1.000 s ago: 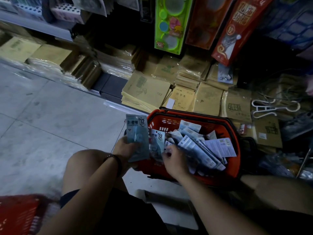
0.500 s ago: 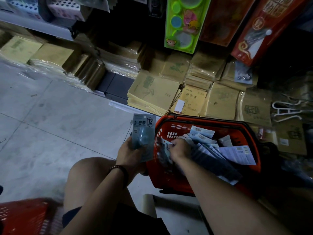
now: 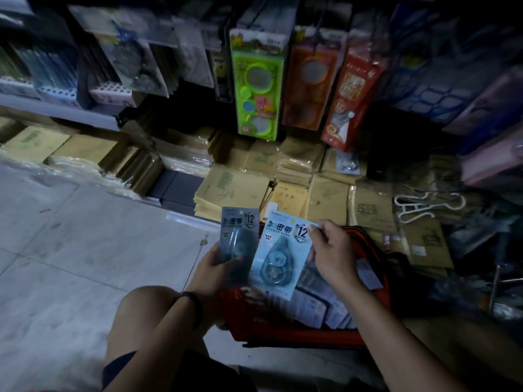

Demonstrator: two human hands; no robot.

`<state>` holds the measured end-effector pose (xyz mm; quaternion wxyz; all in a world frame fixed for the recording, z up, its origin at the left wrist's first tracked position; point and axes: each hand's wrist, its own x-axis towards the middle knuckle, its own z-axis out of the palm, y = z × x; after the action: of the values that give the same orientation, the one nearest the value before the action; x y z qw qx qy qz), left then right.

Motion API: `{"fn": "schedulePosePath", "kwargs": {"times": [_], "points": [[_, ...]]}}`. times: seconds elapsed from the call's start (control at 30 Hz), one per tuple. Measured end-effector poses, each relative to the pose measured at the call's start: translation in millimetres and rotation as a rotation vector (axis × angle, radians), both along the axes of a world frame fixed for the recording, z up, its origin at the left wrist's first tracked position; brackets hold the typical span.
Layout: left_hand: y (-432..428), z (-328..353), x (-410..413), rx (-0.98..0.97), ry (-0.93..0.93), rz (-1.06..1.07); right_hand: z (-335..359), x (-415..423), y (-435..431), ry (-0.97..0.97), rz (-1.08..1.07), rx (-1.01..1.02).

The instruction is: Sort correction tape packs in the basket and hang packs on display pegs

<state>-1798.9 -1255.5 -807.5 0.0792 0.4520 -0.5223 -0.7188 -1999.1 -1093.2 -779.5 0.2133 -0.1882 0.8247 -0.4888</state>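
Note:
A red basket (image 3: 285, 331) stands on the floor in front of me with several correction tape packs (image 3: 319, 304) lying inside. My left hand (image 3: 215, 271) grips a grey-blue correction tape pack (image 3: 239, 236) upright by its lower part, just left of the basket. My right hand (image 3: 334, 256) pinches a light blue correction tape pack (image 3: 281, 250) by its right edge, held up above the basket and close beside the grey-blue pack. Display pegs are not clearly visible in the dark shelving above.
Stacks of brown notebooks (image 3: 232, 190) line the floor behind the basket. A green toy pack (image 3: 257, 86) and a red pack (image 3: 351, 91) hang above them. White hangers (image 3: 424, 205) lie at the right. Tiled floor (image 3: 70, 250) spreads to the left; my knee (image 3: 147, 309) is below.
My right hand came out of the basket with a light blue pack and lifted it beside the pack in my left hand. The view tilted up toward the shelves.

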Motion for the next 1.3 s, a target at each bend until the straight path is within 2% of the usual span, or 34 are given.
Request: {"fn": "schedulePosePath", "kwargs": {"times": [0.17, 0.33, 0.47, 0.53, 0.63, 0.73, 0.83, 0.97, 1.13, 1.3], "points": [[40.8, 37.2, -25.1, 0.095, 0.165, 0.006, 48.2, -12.0, 15.1, -0.073, -0.011, -0.069], [81.2, 86.0, -41.1, 0.024, 0.299, -0.088, 85.4, -20.7, 36.7, 0.005, -0.081, -0.168], [103.0, 128.6, -64.2, -0.003, 0.344, -0.042, 130.9, -17.6, 61.8, 0.131, -0.193, -0.291], [109.8, 155.2, -83.6, -0.018, 0.377, -0.007, 151.9, -12.3, 77.7, 0.293, -0.225, -0.312], [118.6, 198.7, -121.5, -0.058, 0.472, 0.004, 184.7, -5.6, 100.8, 0.593, -0.096, -0.21], [129.1, 243.1, -159.0, -0.089, 0.574, -0.03, 208.3, -11.7, 117.2, 0.766, -0.028, -0.086], [143.9, 285.8, -193.9, -0.133, 0.64, -0.12, 231.4, -34.0, 129.2, 0.836, -0.096, -0.091], [165.3, 337.4, -237.2, -0.191, 0.706, -0.234, 275.0, -74.7, 145.1, 0.855, -0.241, -0.207], [177.9, 401.9, -277.3, -0.144, 0.777, -0.324, 346.0, -116.1, 171.4, 0.982, -0.342, -0.243], [178.6, 455.0, -306.4, -0.304, 0.858, -0.408, 419.6, -172.2, 204.2, 1.11, -0.409, -0.22]]}}
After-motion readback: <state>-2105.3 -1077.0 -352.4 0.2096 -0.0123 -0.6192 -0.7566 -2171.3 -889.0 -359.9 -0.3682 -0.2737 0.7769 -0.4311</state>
